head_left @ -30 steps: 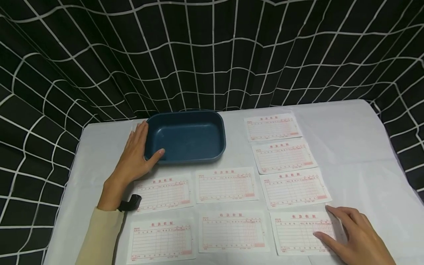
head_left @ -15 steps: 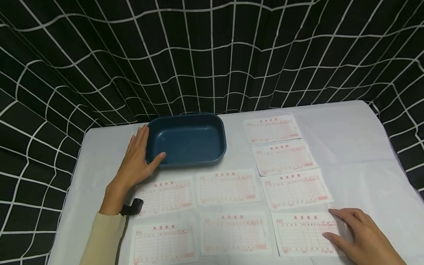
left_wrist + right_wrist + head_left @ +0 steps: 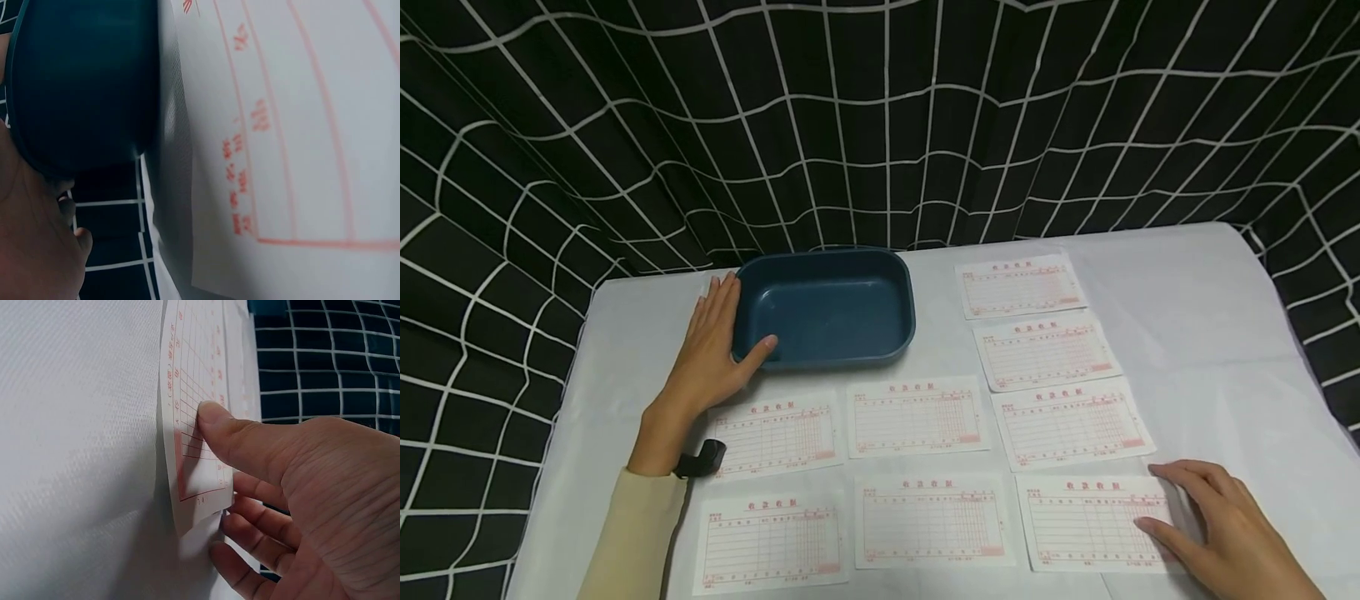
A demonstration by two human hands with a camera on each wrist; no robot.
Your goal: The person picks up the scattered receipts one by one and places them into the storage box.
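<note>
Left hand: your left hand (image 3: 711,350) lies flat against the 9 o'clock end of the blue tray (image 3: 824,308), fingers straight along its wall, thumb tip on the near rim; it steadies the tray without gripping it.
Right hand: your right hand (image 3: 1213,525) sits at the 3 o'clock edge of the nearest right slip (image 3: 1093,523). In the right wrist view the thumb (image 3: 234,434) presses on the slip's top face and the fingers (image 3: 262,534) curl under its edge, so it is pinched, not lifted.
Slips: eight red-printed paper slips lie flat on the white table (image 3: 1210,333), three in a column at 1 o'clock of the tray, the rest in two rows at 6 o'clock of it.
Tray: holds nothing visible.
Step in hand: likely taking up the first slip.
Next move: you would need to peel the corner up cleanly, keep the thin paper from creasing, and carry it toward 10 o'clock over the other slips without brushing them.
</note>
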